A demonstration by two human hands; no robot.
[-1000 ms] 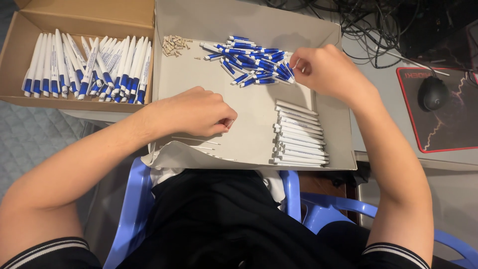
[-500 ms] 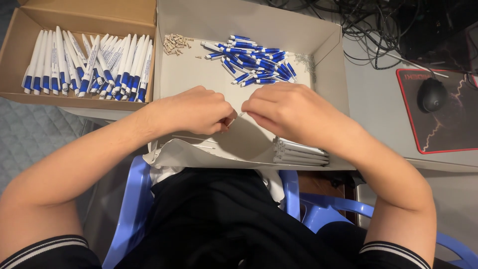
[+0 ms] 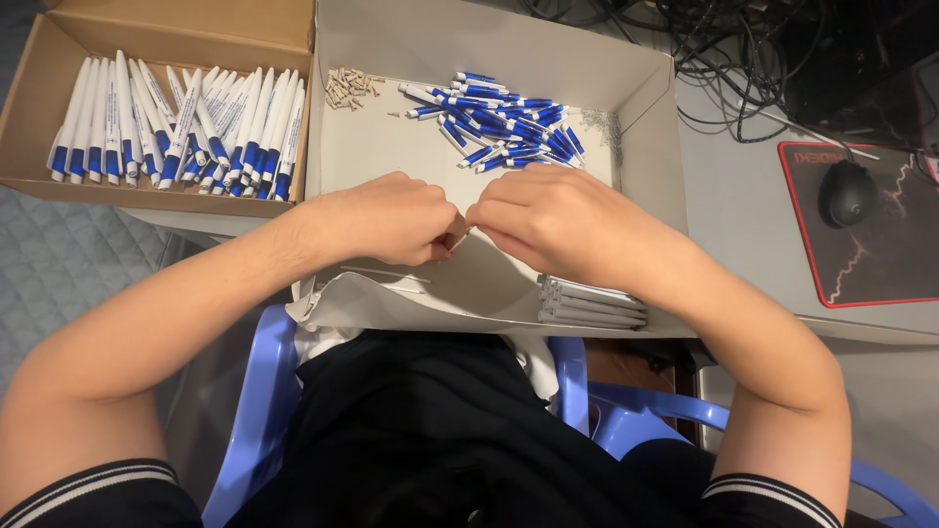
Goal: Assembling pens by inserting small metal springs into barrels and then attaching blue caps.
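Head view looks straight down on both hands meeting over the middle of a shallow grey cardboard tray [image 3: 641,147]. The left hand [image 3: 386,220] is curled nearly closed, its fingertips pinched together; the right hand [image 3: 548,220] is curled the same way, and the fingertips of the two touch. What they pinch between them is too small and too hidden to tell. Behind the hands, on the tray floor, lies a loose heap of blue-and-white pen parts [image 3: 504,122], and beside it a small cluster of beige pins [image 3: 350,88]. Just under the right wrist sits a neat stack of white pen barrels [image 3: 592,301]. Left of the tray, a brown cardboard box [image 3: 161,24] holds a row of assembled white pens with blue tips [image 3: 176,122]. On the counter [image 3: 738,235] to the right lies a black computer mouse [image 3: 846,193] on a red-edged black mat [image 3: 895,264].
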